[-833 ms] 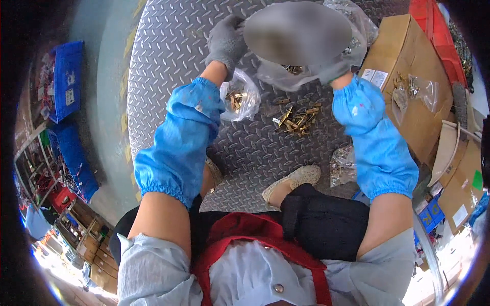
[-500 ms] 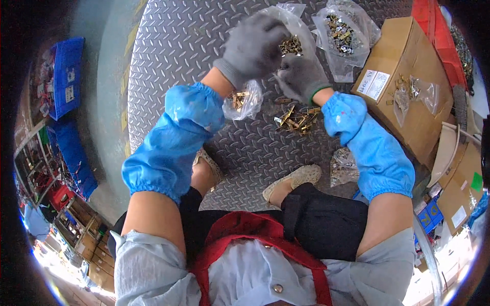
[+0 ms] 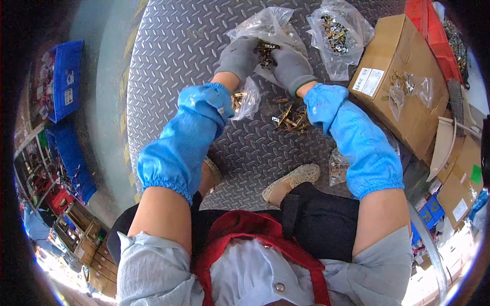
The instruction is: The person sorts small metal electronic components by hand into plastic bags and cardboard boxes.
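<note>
My left hand [image 3: 239,57] and my right hand [image 3: 294,69], in grey gloves, face each other over a clear plastic bag [image 3: 279,21]. Fingers of both curl in around a clump of small brass-coloured metal parts [image 3: 266,54], though the gloves hide their tips. Whether the hands also grip the bag's film, I cannot tell. Beside my left wrist lies a smaller clear bag [image 3: 248,104] with brass-coloured strips. Nearer to me, below my right wrist, a loose pile of narrow brass-coloured parts [image 3: 293,120] rests on the metal plate.
Ridged metal plate [image 3: 173,56] forms the surface under everything. Another open bag of small metal parts [image 3: 334,35] is at the far right. Next to it stands a cardboard box [image 3: 403,117] with a small bag [image 3: 421,92] on top. Blue bins [image 3: 66,81] line the left.
My left hand has come down and slightly left, and my right hand has moved in to face it. The metal parts now show between the gloves, further left than before.
</note>
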